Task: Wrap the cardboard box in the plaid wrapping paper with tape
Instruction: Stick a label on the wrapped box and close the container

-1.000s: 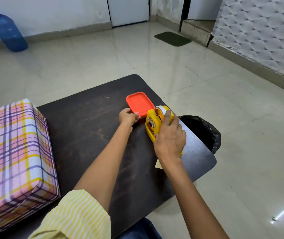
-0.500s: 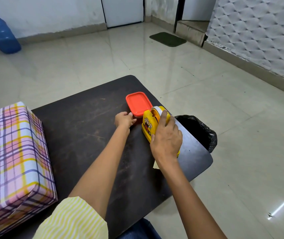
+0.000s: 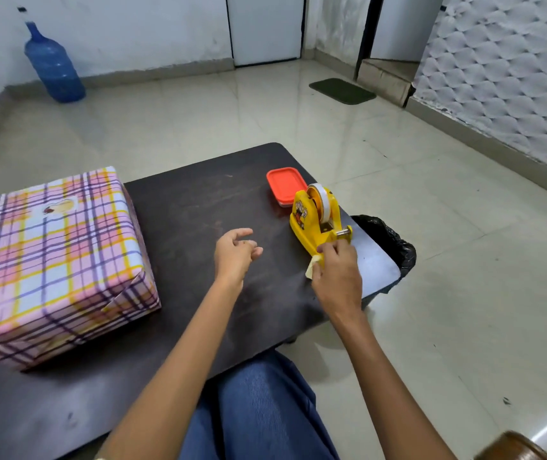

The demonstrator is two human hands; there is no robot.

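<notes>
A box wrapped in pink, yellow and purple plaid paper [image 3: 56,257] lies on the left of the dark table [image 3: 182,207]. On the right stands a yellow tape dispenser [image 3: 315,220] with a white roll of tape. My right hand [image 3: 336,270] grips the dispenser's near end, fingers curled at the cutter, with a pale scrap under it. My left hand [image 3: 235,254] hovers over the middle of the table, fingers loosely curled, holding nothing I can see.
A small container with an orange lid [image 3: 287,187] sits just behind the dispenser. A bin lined with a black bag [image 3: 388,244] stands off the table's right edge. A blue water bottle [image 3: 52,66] and a green mat [image 3: 341,90] are on the tiled floor.
My left hand has left the orange lid and pulled back toward the table's middle. My right hand slid from the top of the dispenser down to its near end. The view widened.
</notes>
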